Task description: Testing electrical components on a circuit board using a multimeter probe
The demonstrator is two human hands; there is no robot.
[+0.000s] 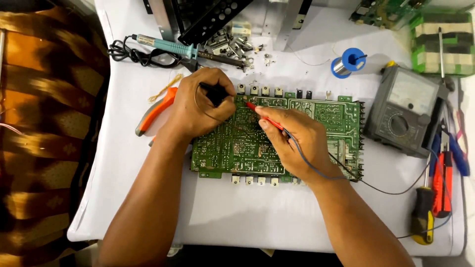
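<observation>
Head view. My left hand has its grip pinched on the black probe, whose tip is set down near the top edge of the green circuit board. My right hand has its grip pinched pen-fashion on the red probe, with the tip touching the board just beside the black one. The board lies flat at the middle of the white bench, solder side up, under both of my hands. A dark lead runs from my right hand toward the grey analogue meter, which lies just right of the board. Behind my left hand lie orange-handled pliers and a teal soldering iron; a blue solder spool sits beyond the board; a yellow-and-black screwdriver lies at the right edge
</observation>
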